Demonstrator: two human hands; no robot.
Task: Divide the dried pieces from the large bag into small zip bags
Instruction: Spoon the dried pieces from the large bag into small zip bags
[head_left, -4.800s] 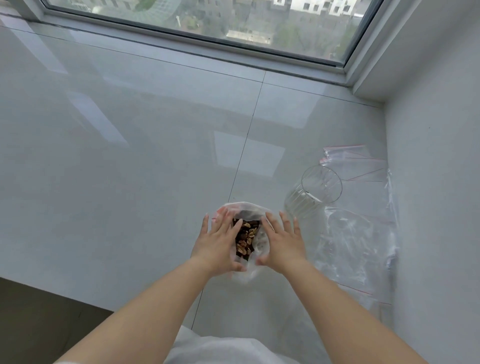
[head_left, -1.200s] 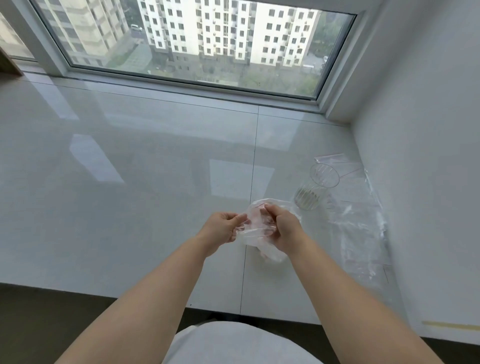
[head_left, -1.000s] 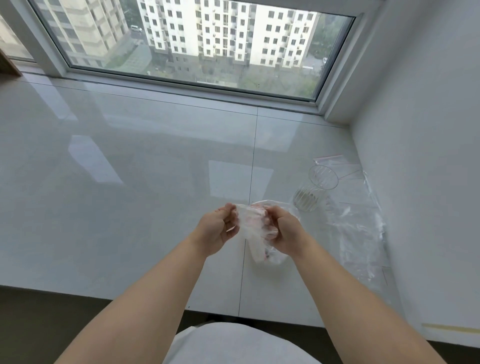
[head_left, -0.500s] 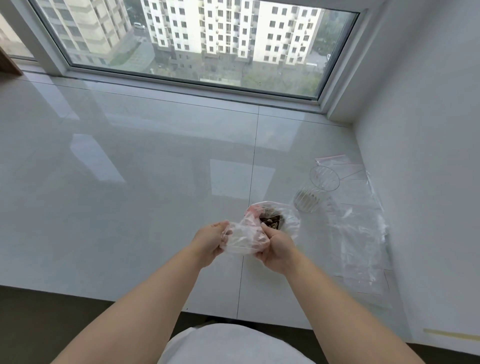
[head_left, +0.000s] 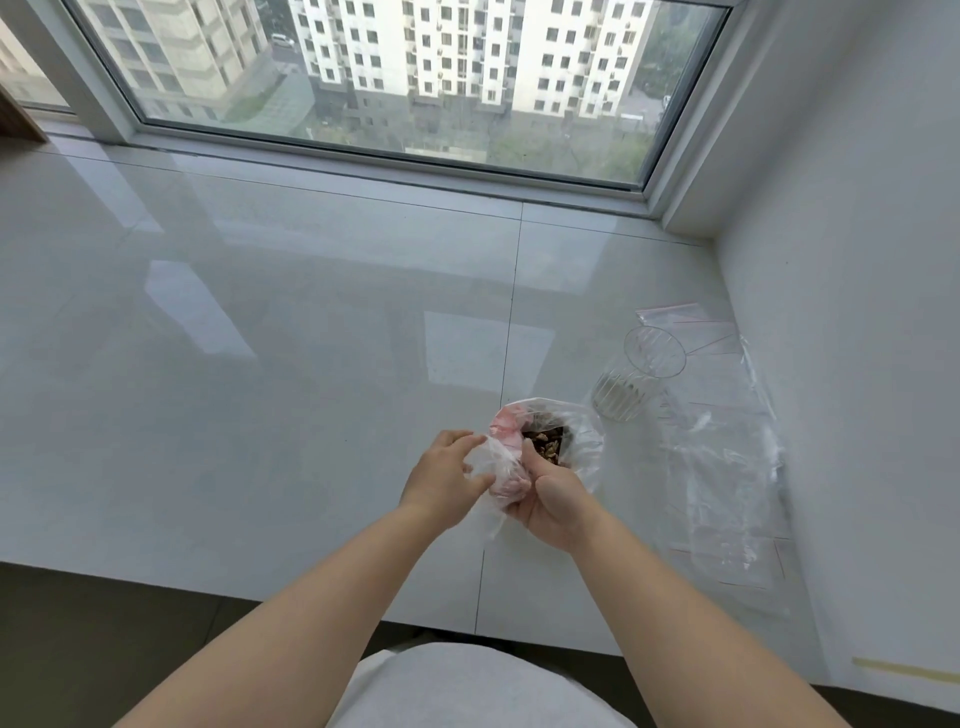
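large bag (head_left: 582, 441) sits upright on the tabletop (head_left: 260, 364), mouth open and facing up, dried pieces (head_left: 548, 446) visible inside; no clear long axis. our left hand (head_left: 447, 480) pinches a crumpled small zip bag (head_left: 501, 462) with curled fingers, at 9 o'clock of the large bag. our right hand (head_left: 550, 499) grips the same small bag from 6 o'clock, thumb up against the large bag's mouth. clear ribbed cup (head_left: 636, 376) lies tipped at 1 o'clock, on a pile of flat zip bags (head_left: 727, 467).
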